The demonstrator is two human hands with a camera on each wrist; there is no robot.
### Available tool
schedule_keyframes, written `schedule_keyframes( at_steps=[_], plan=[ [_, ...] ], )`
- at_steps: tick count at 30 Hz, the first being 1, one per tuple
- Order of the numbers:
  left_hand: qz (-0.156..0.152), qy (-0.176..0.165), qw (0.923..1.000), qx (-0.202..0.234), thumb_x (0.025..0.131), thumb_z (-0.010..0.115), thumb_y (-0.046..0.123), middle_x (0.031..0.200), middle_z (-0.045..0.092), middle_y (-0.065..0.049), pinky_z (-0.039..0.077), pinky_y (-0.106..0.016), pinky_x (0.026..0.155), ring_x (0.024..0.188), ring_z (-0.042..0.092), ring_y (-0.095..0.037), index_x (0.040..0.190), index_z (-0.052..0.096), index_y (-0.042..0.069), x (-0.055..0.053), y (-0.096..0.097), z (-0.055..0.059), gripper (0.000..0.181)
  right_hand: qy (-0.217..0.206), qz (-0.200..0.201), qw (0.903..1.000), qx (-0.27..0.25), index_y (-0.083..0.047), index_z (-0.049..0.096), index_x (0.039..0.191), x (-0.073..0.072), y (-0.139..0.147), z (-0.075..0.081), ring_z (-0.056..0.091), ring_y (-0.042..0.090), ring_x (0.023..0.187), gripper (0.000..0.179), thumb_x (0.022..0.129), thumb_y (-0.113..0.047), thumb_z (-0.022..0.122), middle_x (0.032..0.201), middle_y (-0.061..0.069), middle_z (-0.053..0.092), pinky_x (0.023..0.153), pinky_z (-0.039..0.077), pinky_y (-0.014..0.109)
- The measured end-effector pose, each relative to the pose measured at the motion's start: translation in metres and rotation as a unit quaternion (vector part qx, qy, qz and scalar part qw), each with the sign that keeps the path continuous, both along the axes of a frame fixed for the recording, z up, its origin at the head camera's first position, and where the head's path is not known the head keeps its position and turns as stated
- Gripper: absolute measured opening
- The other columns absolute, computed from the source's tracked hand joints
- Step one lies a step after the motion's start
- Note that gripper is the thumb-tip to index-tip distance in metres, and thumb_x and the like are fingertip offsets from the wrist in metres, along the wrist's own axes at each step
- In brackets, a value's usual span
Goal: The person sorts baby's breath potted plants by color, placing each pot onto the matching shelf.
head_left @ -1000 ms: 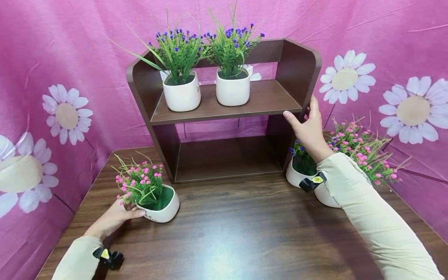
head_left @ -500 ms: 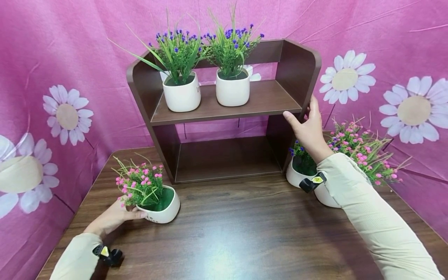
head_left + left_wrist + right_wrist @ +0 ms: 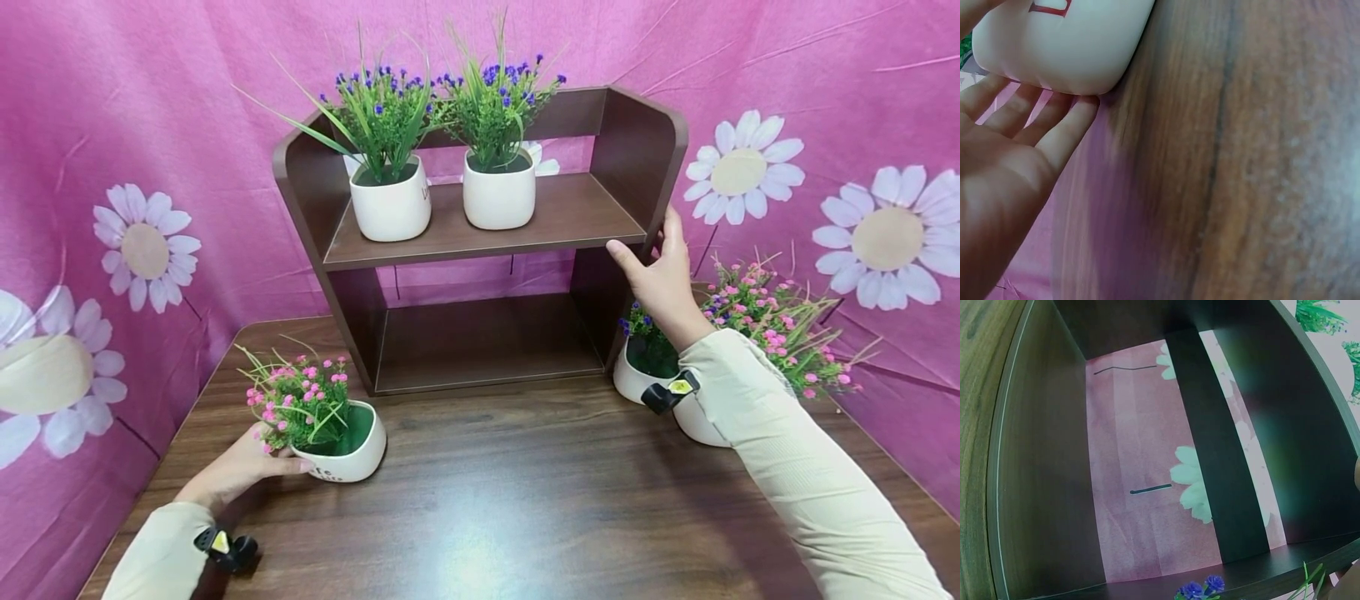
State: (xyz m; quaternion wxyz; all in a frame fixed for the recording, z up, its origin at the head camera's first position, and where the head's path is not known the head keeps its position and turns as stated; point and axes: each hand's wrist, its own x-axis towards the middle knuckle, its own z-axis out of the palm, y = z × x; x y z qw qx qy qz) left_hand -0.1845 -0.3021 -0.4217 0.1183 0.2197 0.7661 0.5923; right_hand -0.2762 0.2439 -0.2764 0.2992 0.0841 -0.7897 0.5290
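My left hand (image 3: 238, 471) holds a white flower pot (image 3: 360, 467) with pink flowers at the table's left, thumb on the front wall. In the left wrist view the fingers of the left hand (image 3: 1004, 175) lie along the far side of the pot (image 3: 1072, 47), which bears red lettering. On the right, my right hand (image 3: 663, 279) grips the side panel of a dark brown two-tier shelf (image 3: 480, 257), its thumb at the front edge and its fingers around the outer side. The right wrist view looks into the lower tier of the shelf (image 3: 1047, 462); only a sliver of that hand shows.
Two white pots with purple flowers, a left pot (image 3: 392, 208) and a right pot (image 3: 498, 198), stand on the upper tier. Beside the shelf, a purple-flowered pot (image 3: 633, 382) and a pink-flowered pot (image 3: 697, 423) are partly hidden by the right arm. A pink curtain (image 3: 225, 83) hangs behind.
The pink-flowered pot in my left hand has turned a little, bringing more of its lettering to the front. The left hand has shifted slightly toward me; the right hand keeps its place.
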Motion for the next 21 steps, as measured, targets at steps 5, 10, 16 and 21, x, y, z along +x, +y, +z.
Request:
schedule_keyframes(
  at_steps=[5,10,16,21],
  plan=[
    [0.011,0.022,0.9996,-0.013,0.078,0.07,-0.007,0.127,0.057,0.016,0.039,-0.012,0.095,0.116,0.052,0.003,0.134,0.046,0.013,0.001,0.002,-0.002,0.064,-0.002,-0.003,1.0,-0.001,-0.02,0.024,0.15,0.0,0.0,0.0,0.043,0.024,0.127,0.077,0.087,-0.021,0.069,0.142,0.012,0.043,0.108,0.034,0.04],
    [0.022,0.082,0.9959,-0.03,0.076,0.072,-0.009,0.12,0.063,0.012,0.04,-0.012,0.093,0.111,0.056,0.0,0.129,0.053,0.008,0.005,0.006,-0.006,0.058,-0.003,-0.003,1.0,-0.003,-0.019,0.025,0.15,0.0,0.0,-0.001,0.042,0.025,0.127,0.077,0.088,-0.021,0.069,0.142,0.012,0.043,0.11,0.033,0.042],
    [0.041,0.13,0.9903,-0.03,0.072,0.076,-0.008,0.115,0.065,0.012,0.042,-0.013,0.091,0.106,0.059,-0.001,0.123,0.058,0.006,0.013,0.026,-0.006,0.056,-0.005,-0.002,1.0,-0.004,-0.02,0.024,0.15,-0.001,0.0,0.0,0.042,0.024,0.126,0.077,0.088,-0.022,0.069,0.141,0.013,0.044,0.109,0.035,0.04],
    [0.094,0.123,0.9858,-0.063,0.069,0.083,0.004,0.107,0.069,0.006,0.046,-0.015,0.087,0.099,0.061,-0.001,0.117,0.061,-0.002,0.02,0.058,-0.002,0.053,-0.004,0.0,1.0,-0.006,-0.02,0.024,0.15,-0.003,0.001,-0.001,0.043,0.024,0.126,0.078,0.087,-0.021,0.069,0.142,0.012,0.044,0.108,0.036,0.038]
  ],
)
